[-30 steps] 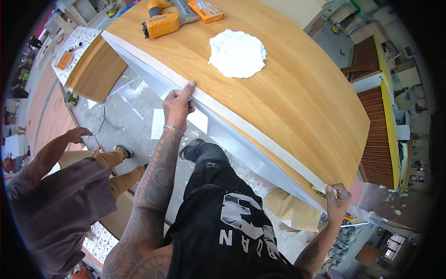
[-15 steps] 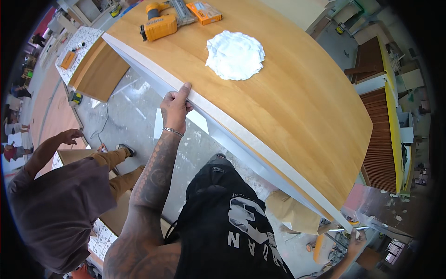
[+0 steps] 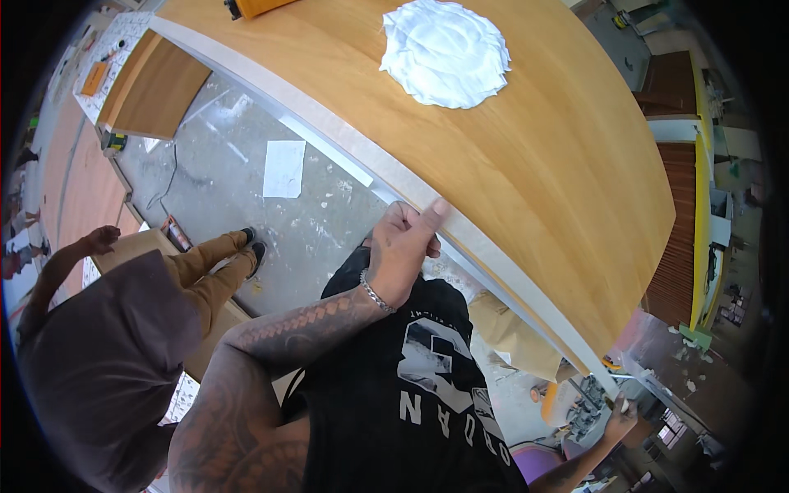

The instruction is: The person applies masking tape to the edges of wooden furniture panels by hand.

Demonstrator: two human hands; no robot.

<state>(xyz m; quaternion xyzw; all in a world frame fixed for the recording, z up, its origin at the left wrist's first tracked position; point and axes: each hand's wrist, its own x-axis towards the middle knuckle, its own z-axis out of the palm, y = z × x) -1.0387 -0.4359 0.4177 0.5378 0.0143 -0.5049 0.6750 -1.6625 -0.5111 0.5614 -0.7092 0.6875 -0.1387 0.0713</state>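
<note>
A long pale edging strip (image 3: 519, 278) runs along the near edge of a large wooden panel (image 3: 575, 156). Around the middle of that edge, my left hand (image 3: 399, 253) pinches the strip, its thumb on top and its fingers curled underneath. Far off at the lower right, my right hand (image 3: 622, 417) is closed around the strip's end by the panel's corner; its fingers are small and partly hidden there. A crumpled, roundish white cloth (image 3: 448, 54) lies on the panel, beyond my left hand.
An orange power tool (image 3: 261, 7) is cut off at the top edge. To my left stands a person in a dark shirt (image 3: 107, 353). A curved wooden piece (image 3: 156, 90), a sheet of paper (image 3: 284, 168) and a cable (image 3: 173, 168) are at the left. Slatted brown panels (image 3: 675, 230) stand right.
My left hand has slid along the edge toward my right hand, with the elbow bending more. The view has shifted, so the cloth sits higher and the power tool is mostly out of sight.
</note>
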